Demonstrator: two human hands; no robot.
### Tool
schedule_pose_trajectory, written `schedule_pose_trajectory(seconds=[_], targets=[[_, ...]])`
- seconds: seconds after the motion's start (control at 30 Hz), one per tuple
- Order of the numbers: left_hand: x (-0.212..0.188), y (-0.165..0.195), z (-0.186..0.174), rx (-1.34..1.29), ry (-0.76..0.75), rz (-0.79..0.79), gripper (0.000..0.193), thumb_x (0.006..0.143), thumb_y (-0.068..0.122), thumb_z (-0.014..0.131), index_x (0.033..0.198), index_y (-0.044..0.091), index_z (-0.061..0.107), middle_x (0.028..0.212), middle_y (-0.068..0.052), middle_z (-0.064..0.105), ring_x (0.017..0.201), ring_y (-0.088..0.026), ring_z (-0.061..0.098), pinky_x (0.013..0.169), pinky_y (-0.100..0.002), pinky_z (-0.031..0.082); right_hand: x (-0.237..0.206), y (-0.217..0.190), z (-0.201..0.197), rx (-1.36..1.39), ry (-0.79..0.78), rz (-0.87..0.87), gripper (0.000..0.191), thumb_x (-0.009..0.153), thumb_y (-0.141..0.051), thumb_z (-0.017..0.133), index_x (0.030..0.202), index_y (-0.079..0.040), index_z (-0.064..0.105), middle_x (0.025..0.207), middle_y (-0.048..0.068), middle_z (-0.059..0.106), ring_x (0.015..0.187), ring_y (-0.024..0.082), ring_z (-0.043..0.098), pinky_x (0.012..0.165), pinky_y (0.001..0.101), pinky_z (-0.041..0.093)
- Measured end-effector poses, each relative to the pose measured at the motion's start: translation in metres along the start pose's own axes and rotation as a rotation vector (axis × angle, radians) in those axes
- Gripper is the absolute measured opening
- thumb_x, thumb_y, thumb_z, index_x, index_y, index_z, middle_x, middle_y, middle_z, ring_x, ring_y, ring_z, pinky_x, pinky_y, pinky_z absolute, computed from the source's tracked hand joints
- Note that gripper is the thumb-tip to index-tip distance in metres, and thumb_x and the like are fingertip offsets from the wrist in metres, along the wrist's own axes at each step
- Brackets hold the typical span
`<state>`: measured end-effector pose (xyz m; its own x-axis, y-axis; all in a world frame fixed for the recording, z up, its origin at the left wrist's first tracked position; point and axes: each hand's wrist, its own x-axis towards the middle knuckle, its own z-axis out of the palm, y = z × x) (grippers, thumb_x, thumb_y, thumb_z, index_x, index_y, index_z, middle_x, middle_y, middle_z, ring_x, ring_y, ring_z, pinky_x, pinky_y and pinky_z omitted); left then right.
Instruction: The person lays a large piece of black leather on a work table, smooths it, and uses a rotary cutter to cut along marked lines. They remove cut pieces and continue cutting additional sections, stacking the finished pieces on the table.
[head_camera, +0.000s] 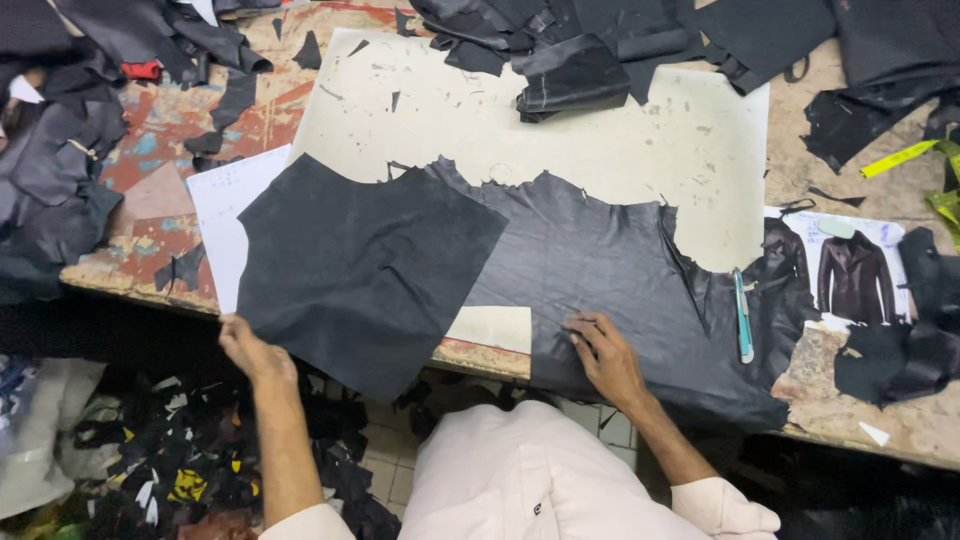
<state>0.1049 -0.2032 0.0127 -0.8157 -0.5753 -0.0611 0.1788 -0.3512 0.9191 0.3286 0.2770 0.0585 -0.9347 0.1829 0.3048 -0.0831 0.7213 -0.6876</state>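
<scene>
A matte black cut leather panel (360, 265) lies tilted over the table's front edge, and my left hand (250, 350) grips its lower left corner. Under its right side spreads a larger, shinier black hide (610, 290) with ragged edges. My right hand (605, 355) lies flat on that hide near the front edge, fingers together and pressing down. Both pieces rest on a pale cream board (600, 140) that covers the middle of the table.
A teal pen (743, 318) lies on the hide's right part. Beside it is a printed sheet with pictures of jackets (850, 270). Heaps of black leather (600, 45) crowd the back and left. A white paper (225, 215) lies left; scraps litter the floor (180, 450).
</scene>
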Motion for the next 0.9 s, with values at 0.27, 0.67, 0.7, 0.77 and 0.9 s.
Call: schedule_pose_trajectory(seconds=[0.27,0.67,0.7,0.77,0.9], targets=[[-0.074,0.074,0.098,0.608,-0.312,0.687,0.073,0.091,-0.011,0.073,0.157,-0.002,0.043,0.161,-0.021,0.047,0.150,-0.036,0.045,0.127,-0.043,0.031,0.024,-0.043,-0.017,0.195,-0.078,-0.037,0.032,0.092,-0.006,0.070,0.124,-0.010,0.069,0.125,0.007,0.068,0.093,0.020,0.074,0.078,0.0310,0.063],[-0.318,0.186,0.145,1.015,-1.815,0.615,0.057,0.092,0.023,0.073,0.146,0.015,0.057,0.083,-0.009,0.070,0.060,-0.026,0.069,0.055,-0.039,0.055,-0.023,-0.063,-0.152,0.118,-0.553,-0.347,0.036,0.072,-0.004,0.072,0.107,-0.010,0.077,0.098,0.006,0.080,0.092,0.028,0.076,0.079,0.0416,0.057],[-0.315,0.184,0.139,1.039,-1.851,0.485,0.056,0.088,0.027,0.077,0.141,0.015,0.061,0.079,-0.010,0.071,0.061,-0.029,0.069,0.057,-0.042,0.054,-0.032,-0.054,-0.166,0.194,-0.523,-0.473,0.028,0.075,-0.009,0.071,0.102,-0.006,0.076,0.093,0.009,0.080,0.087,0.029,0.076,0.074,0.0428,0.055],[-0.308,0.176,0.129,1.045,-1.854,0.358,0.045,0.084,0.027,0.079,0.127,0.015,0.070,0.077,-0.010,0.073,0.065,-0.029,0.070,0.063,-0.042,0.055,-0.035,-0.029,-0.198,0.599,-0.773,-0.511,0.022,0.082,-0.010,0.070,0.100,0.003,0.073,0.076,0.009,0.073,0.069,0.026,0.076,0.061,0.0394,0.055],[-0.294,0.156,0.116,0.928,-1.775,0.209,0.023,0.087,0.024,0.076,0.105,0.011,0.081,0.082,-0.010,0.077,0.070,-0.027,0.073,0.067,-0.038,0.056,-0.032,0.015,-0.234,1.156,-0.753,-0.552,0.026,0.077,-0.001,0.060,0.096,0.009,0.075,0.069,0.011,0.067,0.057,0.025,0.065,0.056,0.0403,0.052]])
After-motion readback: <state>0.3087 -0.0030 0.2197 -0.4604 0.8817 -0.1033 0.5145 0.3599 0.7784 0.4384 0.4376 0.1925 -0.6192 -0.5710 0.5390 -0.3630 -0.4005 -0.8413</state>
